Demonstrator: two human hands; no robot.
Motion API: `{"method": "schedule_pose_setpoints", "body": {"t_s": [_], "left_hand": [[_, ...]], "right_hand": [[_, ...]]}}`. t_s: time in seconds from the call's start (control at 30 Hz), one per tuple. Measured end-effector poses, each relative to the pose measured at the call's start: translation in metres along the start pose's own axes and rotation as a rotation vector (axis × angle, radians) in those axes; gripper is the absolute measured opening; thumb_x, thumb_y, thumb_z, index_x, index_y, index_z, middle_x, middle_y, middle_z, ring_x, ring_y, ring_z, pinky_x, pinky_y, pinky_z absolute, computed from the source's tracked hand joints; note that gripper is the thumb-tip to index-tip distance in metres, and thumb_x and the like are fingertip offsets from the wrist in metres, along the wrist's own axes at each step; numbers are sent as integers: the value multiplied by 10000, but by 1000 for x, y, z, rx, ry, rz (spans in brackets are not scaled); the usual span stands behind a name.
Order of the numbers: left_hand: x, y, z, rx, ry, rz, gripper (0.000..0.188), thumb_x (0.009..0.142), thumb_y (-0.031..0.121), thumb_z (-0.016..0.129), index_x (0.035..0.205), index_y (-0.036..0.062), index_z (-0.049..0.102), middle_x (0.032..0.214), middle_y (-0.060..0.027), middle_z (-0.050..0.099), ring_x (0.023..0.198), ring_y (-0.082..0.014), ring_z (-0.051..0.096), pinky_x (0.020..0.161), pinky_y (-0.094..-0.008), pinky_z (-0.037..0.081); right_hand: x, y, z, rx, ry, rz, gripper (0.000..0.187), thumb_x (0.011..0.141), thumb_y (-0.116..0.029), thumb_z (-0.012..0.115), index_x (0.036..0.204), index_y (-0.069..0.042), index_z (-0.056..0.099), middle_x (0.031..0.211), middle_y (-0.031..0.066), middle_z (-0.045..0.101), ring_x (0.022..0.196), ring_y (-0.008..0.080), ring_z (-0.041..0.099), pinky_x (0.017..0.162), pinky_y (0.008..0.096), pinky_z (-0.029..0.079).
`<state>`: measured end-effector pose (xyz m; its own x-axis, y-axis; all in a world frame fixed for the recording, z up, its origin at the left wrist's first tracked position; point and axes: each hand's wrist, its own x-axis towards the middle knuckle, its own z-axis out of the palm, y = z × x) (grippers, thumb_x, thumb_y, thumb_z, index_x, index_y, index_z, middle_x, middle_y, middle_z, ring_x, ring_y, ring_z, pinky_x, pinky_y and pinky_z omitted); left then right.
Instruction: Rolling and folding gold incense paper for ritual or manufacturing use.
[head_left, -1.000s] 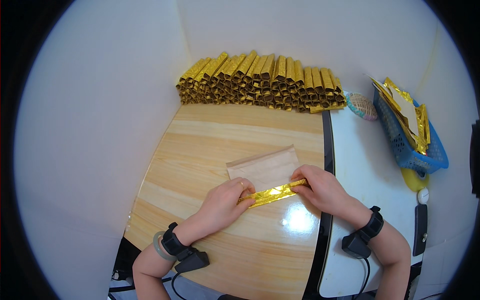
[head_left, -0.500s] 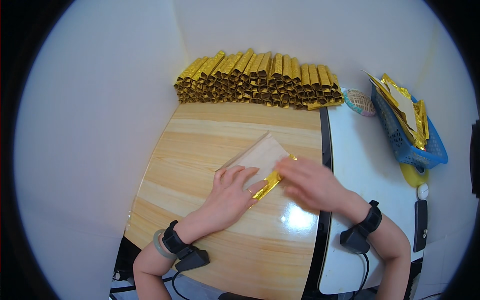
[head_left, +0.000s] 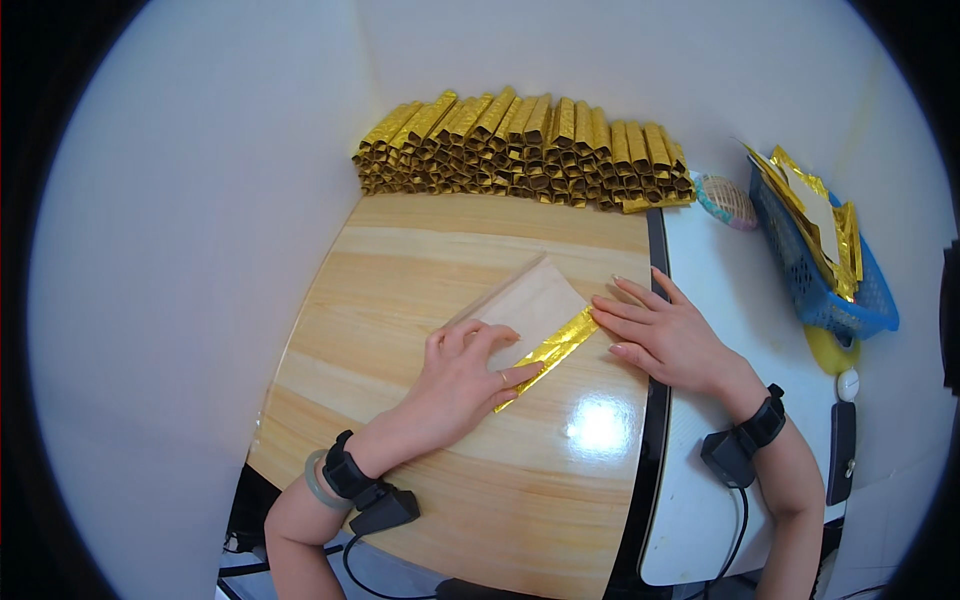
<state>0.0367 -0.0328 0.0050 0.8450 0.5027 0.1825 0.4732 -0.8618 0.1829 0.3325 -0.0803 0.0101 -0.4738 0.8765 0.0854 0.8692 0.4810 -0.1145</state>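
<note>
A sheet of paper (head_left: 528, 300), pale on its upper side, lies aslant on the wood-grain table, with a gold foil strip (head_left: 557, 350) folded along its near right edge. My left hand (head_left: 463, 370) rests on the sheet, fingers bent but apart, the thumb side on the lower part of the gold strip. At the strip's upper right end lies my right hand (head_left: 665, 335), its fingers spread and the fingertips beside the fold. Neither hand grips anything. The left fingers cover part of the sheet.
Many rolled gold paper tubes (head_left: 520, 150) are stacked along the table's back. A white table (head_left: 715, 500) adjoins at right, bearing a small woven item (head_left: 727, 202) and a blue basket (head_left: 815, 290) of gold sheets. Pale walls (head_left: 200, 200) stand close on both sides.
My right hand has slid up and right along the gold strip and spread its fingers, uncovering more of the strip. The left hand stays on the sheet. The view has shifted slightly.
</note>
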Motion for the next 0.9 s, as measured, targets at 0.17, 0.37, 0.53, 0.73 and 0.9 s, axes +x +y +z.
{"method": "schedule_pose_setpoints", "body": {"t_s": [0.17,0.37,0.53,0.73,0.9], "left_hand": [[-3,-14,-8,79,99,10,253,820,171,679,1047,261,744,1170,-34,553,1152,-298,421,948,-441,295],[-3,-30,-4,282,185,-193,254,772,190,714,1024,174,739,1119,-27,583,1102,-278,454,911,-424,325],[3,-16,-1,197,161,-146,355,831,288,661,1121,84,680,1120,-72,569,1142,-266,456,929,-443,322],[0,-20,-3,-100,43,6,365,900,262,596,1229,107,627,1286,-71,550,1242,-299,415,1017,-473,280],[3,-28,-1,-303,-120,165,377,866,141,621,1238,203,643,1398,-39,502,1291,-336,379,1085,-465,254]], "right_hand": [[2,-11,-7,-84,194,-200,471,909,-423,568,1108,-6,658,1314,106,566,1264,294,477,1094,467,334],[2,-57,8,22,247,-413,330,793,-279,691,916,27,679,1119,130,656,1022,276,623,914,357,493],[4,-95,15,146,267,-522,327,818,-252,697,1038,-13,670,1108,100,671,986,238,652,869,330,524],[1,-56,-18,417,291,-126,376,705,-3,596,1069,-78,657,1061,60,679,1000,277,636,848,345,525],[11,-19,-6,193,379,-143,414,682,19,605,1077,-95,660,1152,87,644,1121,274,567,928,374,481]]}}
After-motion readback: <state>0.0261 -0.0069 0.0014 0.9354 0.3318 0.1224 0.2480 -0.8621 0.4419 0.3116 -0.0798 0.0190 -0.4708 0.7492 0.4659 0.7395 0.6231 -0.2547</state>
